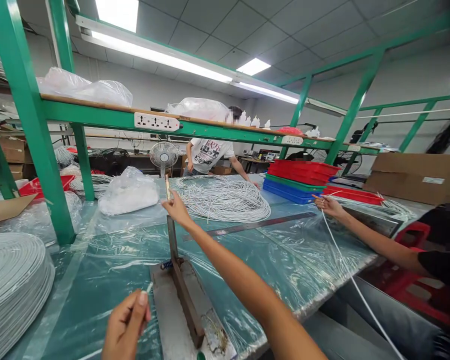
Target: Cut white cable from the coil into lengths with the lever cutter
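Note:
My left hand (125,325) is low in the view, thumb pressed to the fingers. A short end of white cable (150,286) pokes out above the thumb; most of the cable is hidden. My right hand (177,209) is closed around the upright lever (171,237) of a metal hand cutter. The lever's tip shows above the fingers. Below it, the cutter's base plate (163,305) lies on the table, with a brown metal bar and a small spring. My left hand is just left of this base, apart from it.
A thick cable coil (15,290) stands at left, and a looser coil (225,200) lies behind a steel ruler (247,226). At right, a co-worker's hand (328,206) holds a white cable near stacked trays (303,175). Another person stands behind the table. A green post (41,125) rises at left.

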Tool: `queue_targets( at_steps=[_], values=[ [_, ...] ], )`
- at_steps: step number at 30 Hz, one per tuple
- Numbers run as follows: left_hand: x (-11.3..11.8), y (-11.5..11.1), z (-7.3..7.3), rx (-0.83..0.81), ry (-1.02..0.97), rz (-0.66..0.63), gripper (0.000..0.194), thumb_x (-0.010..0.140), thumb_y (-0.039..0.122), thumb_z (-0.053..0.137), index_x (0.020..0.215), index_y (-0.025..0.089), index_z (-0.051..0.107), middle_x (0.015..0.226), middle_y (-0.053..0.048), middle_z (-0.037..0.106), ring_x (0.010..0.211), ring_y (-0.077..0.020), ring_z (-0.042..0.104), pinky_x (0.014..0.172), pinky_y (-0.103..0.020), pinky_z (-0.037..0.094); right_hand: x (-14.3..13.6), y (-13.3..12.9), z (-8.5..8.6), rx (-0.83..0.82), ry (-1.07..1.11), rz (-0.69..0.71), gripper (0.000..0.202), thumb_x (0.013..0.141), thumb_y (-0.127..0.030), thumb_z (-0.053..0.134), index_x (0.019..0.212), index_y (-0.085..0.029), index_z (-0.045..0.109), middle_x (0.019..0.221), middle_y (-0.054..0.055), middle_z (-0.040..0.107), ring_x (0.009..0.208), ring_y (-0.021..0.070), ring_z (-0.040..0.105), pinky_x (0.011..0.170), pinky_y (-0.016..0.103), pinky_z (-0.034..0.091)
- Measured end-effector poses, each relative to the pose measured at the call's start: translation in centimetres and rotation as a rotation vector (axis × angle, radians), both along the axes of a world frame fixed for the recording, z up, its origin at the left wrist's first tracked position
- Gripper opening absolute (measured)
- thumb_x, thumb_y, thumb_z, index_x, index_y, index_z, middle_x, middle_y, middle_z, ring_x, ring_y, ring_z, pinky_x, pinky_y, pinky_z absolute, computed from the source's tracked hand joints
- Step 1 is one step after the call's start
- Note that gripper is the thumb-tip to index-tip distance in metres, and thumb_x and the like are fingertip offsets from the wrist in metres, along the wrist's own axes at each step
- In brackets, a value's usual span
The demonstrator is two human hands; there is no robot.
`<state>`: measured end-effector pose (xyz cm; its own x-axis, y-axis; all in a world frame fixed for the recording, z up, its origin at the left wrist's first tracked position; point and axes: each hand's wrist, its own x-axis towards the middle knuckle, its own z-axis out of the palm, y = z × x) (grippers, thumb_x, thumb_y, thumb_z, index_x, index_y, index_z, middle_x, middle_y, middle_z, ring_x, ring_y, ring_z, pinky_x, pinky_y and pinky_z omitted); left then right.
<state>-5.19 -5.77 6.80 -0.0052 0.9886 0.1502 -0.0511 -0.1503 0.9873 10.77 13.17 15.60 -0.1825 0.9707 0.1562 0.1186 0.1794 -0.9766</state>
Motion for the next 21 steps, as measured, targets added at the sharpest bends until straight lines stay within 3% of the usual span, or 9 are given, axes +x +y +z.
queue_targets(
  at_steps=[2,5,7,9,11,13,15,19,21],
  values=[
    [-0.5,0.4,1.7,0.041,-0.122,0.059,0.053,0.07,0.066,0.054,0.051,0.017,0.046,0.051,0.003,0.039,0.047,-0.0091,0.032,0.046,-0.021,0.028,-0.2,-3.9,-1.6,0.013,-0.064,0.169,0.054,0.078,-0.016,0.055,0.129,-0.022,0.039,0.073,-0.003,0.06,0.068,0.0101,0.053,0.065,0.021,0.039],
    [-0.3,0.6,4.8,0.127,-0.362,0.082,0.052,0.07,0.062,0.059,0.049,0.017,0.043,0.047,0.004,0.036,0.046,-0.0088,0.032,0.043,-0.019,0.032,-0.8,-10.7,-4.3,-0.046,-0.196,0.58,0.051,0.067,-0.014,0.065,0.116,-0.018,0.052,0.07,-0.002,0.06,0.058,0.0098,0.053,0.058,0.021,0.041],
    [0.7,0.5,6.6,0.156,-0.504,0.063,0.051,0.071,0.06,0.059,0.049,0.018,0.04,0.044,0.005,0.033,0.045,-0.0088,0.031,0.043,-0.019,0.033,-1.4,-14.8,-5.8,-0.047,-0.213,0.786,0.046,0.067,-0.026,0.069,0.109,-0.017,0.052,0.072,-0.002,0.058,0.058,0.0082,0.052,0.055,0.018,0.042],
    [1.9,0.2,7.8,0.168,-0.571,0.044,0.05,0.074,0.058,0.058,0.049,0.018,0.04,0.044,0.005,0.034,0.044,-0.0088,0.033,0.042,-0.018,0.035,-1.8,-17.9,-6.4,-0.04,-0.144,0.821,0.037,0.075,-0.045,0.06,0.095,-0.015,0.051,0.072,-0.001,0.055,0.059,0.0068,0.051,0.056,0.016,0.042],
    [2.7,-0.2,8.2,0.179,-0.485,0.019,0.044,0.073,0.059,0.057,0.057,0.019,0.052,0.052,0.002,0.048,0.05,-0.0109,0.045,0.049,-0.02,0.042,-1.7,-19.7,-6.2,-0.065,-0.028,0.728,0.043,0.081,-0.057,0.044,0.08,-0.014,0.049,0.066,0.0,0.053,0.054,0.0057,0.05,0.054,0.015,0.042],
    [2.7,-0.8,7.9,0.174,-0.25,-0.034,0.041,0.071,0.06,0.059,0.088,0.023,0.064,0.079,-0.004,0.063,0.074,-0.0179,0.058,0.064,-0.024,0.048,-0.7,-20.3,-5.2,-0.08,0.108,0.569,0.049,0.083,-0.061,0.038,0.072,-0.014,0.048,0.057,-0.001,0.05,0.045,0.005,0.046,0.048,0.015,0.04],
    [2.1,-1.2,6.9,0.141,0.073,-0.149,0.056,0.07,0.056,0.061,0.119,0.029,0.055,0.1,-0.007,0.064,0.09,-0.0232,0.059,0.068,-0.026,0.048,1.6,-19.8,-3.8,-0.027,0.234,0.324,0.045,0.082,-0.059,0.043,0.071,-0.015,0.048,0.048,-0.005,0.045,0.037,0.0047,0.039,0.039,0.015,0.033],
    [-0.4,-1.1,3.9,0.116,0.626,-0.468,0.043,0.071,0.042,0.062,0.113,0.038,0.058,0.084,-0.002,0.069,0.073,-0.023,0.063,0.061,-0.026,0.045,9.6,-17.3,-1.0,0.168,0.404,-0.346,0.034,0.074,-0.049,0.058,0.069,-0.018,0.046,0.042,-0.009,0.033,0.036,0.0041,0.027,0.039,0.016,0.026],
    [-1.5,-0.5,2.4,0.129,0.803,-0.483,0.033,0.072,0.035,0.058,0.105,0.037,0.063,0.077,-0.001,0.07,0.071,-0.024,0.063,0.065,-0.027,0.045,14.5,-15.9,-0.3,0.183,0.443,-0.52,0.029,0.072,-0.043,0.06,0.069,-0.018,0.045,0.043,-0.01,0.029,0.037,0.0037,0.024,0.04,0.016,0.027]
  ],
)
